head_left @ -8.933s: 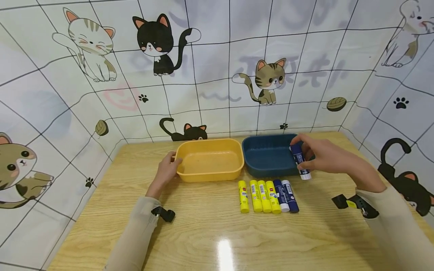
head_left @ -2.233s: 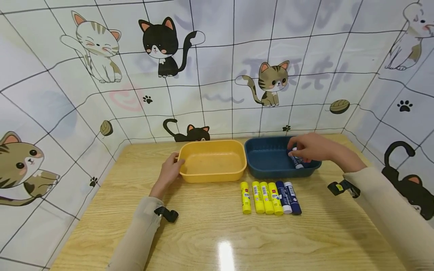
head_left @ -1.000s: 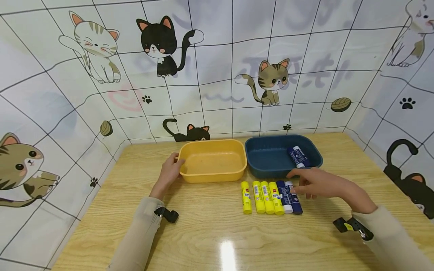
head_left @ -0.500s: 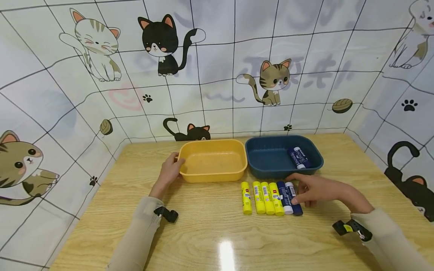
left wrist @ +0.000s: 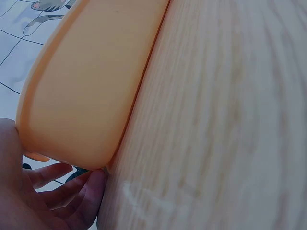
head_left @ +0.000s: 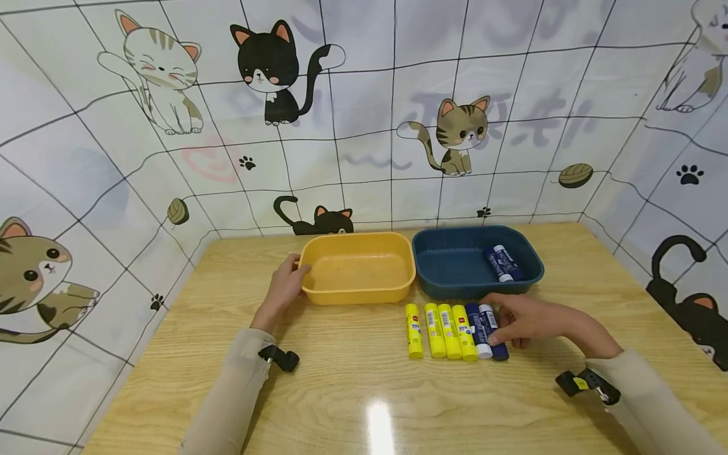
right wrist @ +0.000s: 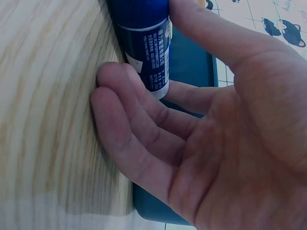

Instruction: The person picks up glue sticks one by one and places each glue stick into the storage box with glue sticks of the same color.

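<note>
On the wooden table (head_left: 330,392), yellow tray (head_left: 355,296) and blue tray (head_left: 455,291) sit side by side. My left hand (head_left: 282,285) grips the yellow tray's end, probably steadying it; my right hand (head_left: 529,318) pinches the rightmost glue stick (right wrist: 144,45), in front of the blue tray, near its ends, likely because another stick (head_left: 478,325) crowds its side.

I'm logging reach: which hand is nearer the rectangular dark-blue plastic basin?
Right. The right hand is just in front of the dark-blue basin, pinching a navy cylindrical glue stick; the left hand grips the left end of the rectangular yellow plastic basin.
</note>
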A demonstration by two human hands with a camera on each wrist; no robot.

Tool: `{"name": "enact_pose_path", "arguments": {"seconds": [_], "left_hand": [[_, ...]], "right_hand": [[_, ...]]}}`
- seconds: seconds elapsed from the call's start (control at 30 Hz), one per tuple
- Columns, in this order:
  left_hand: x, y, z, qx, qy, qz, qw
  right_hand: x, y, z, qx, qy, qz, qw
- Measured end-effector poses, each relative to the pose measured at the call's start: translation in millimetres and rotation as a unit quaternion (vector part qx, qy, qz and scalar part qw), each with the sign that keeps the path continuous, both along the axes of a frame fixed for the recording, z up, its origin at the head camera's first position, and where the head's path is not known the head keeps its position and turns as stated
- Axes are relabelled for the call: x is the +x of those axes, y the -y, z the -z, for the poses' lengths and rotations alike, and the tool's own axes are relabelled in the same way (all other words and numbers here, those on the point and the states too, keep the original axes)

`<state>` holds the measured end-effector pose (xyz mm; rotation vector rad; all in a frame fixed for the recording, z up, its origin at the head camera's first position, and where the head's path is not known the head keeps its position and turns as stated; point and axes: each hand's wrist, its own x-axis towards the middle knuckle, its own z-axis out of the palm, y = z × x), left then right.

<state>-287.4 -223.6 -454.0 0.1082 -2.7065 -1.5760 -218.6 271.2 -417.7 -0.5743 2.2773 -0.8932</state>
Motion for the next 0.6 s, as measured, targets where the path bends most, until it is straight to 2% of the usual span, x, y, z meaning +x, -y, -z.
{"name": "enact_pose_path", "arguments": {"seconds": [0.6], "left_hand": [[2.2,0.7,-2.4,0.0,0.003,0.001,1.0]], "right_hand": [[0.0,-3.1,-2.7,-0.008,0.015,0.013,1.0]]}}
